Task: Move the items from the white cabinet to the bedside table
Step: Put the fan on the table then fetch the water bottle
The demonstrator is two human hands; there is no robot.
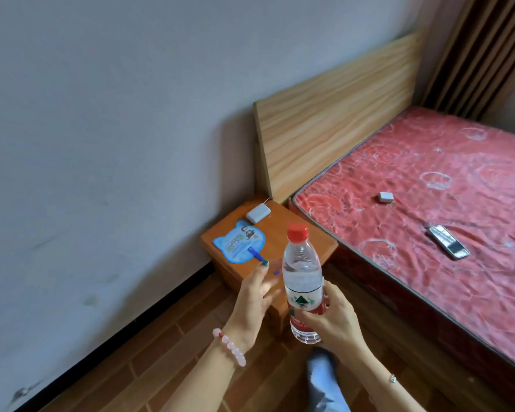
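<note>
bedroom: bed [428, 188] beside bedside table [283, 230]

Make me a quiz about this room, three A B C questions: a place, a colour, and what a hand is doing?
1. Where is the blue fan? A on the bed; B on the bedside table; C on the floor.
2. What colour is the cap of the bottle? A red; B green; C white.
3. What is the right hand doing? A resting flat; B holding the fan; C gripping the bottle.
Answers: B, it lies on the wooden top; A, plainly red; C, it wraps round the bottle.
</note>
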